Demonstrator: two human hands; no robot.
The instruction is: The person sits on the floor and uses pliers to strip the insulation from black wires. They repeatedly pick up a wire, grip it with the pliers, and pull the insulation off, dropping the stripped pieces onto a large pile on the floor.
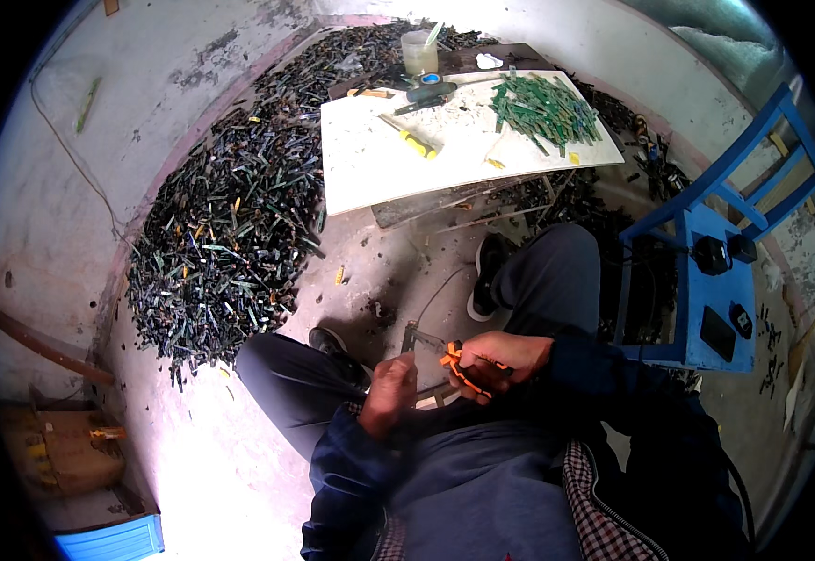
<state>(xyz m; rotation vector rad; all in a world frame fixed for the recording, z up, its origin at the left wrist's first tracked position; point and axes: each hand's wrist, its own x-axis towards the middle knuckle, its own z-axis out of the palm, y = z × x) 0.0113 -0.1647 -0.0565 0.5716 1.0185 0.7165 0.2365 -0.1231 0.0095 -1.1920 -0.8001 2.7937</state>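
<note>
My right hand (509,357) is closed around orange-and-black pliers (453,357), whose head points toward my other hand. My left hand (392,393) is held low in front of my body with its fingers pinched together. A narrow dark strip (409,336) sticks up from those fingertips, with a thin wire-like line rising beyond it. The pliers and the strip are a short way apart. Details of the strip are blurred.
Beyond my knees, a white board (379,168) on a low table bears green circuit-board strips (547,112), a yellow-handled screwdriver (418,145) and a cloudy plastic cup (419,55). A large heap of dark strips (232,245) covers the floor leftward. A blue chair (702,308) stands right.
</note>
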